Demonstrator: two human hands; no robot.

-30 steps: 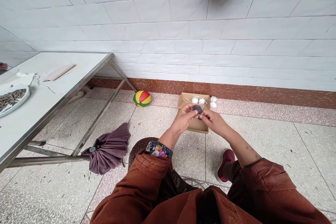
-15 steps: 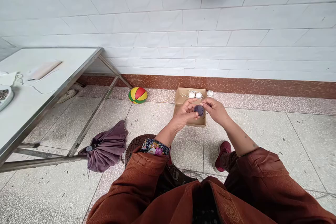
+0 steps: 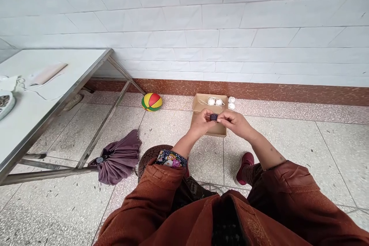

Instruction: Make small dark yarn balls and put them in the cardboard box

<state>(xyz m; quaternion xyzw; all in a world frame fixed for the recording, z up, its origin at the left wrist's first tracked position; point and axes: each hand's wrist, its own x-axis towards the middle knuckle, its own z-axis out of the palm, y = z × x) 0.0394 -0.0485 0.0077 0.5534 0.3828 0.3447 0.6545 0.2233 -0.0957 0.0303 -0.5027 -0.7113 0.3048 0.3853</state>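
A small dark purple ball of yarn (image 3: pixel 213 117) is held in the air between my two hands, over the open cardboard box (image 3: pixel 216 131). My left hand (image 3: pixel 201 123) is closed on its left side, thumb below and fingers above. The fingertips of my right hand (image 3: pixel 235 122) are pinched together against its right side. Any loose strand there is too fine to make out. Two white balls of yarn (image 3: pixel 211 101) lie in the far part of the box, with loose strands around them. Two more white balls (image 3: pixel 231 105) sit on the floor just right of the box.
A colourful ball (image 3: pixel 152 102) rests near the wall. To the left stands a metal-framed table (image 3: pixel 86 59) bearing a folded cloth and a dish. A folded purple umbrella (image 3: pixel 119 157) lies by the table's lower bar. The tiled wall (image 3: pixel 184 15) rises behind the box.
My right hand has come closer to my left and now touches the purple ball, which has turned and shows less of itself. A second white ball beside the box has come into sight.
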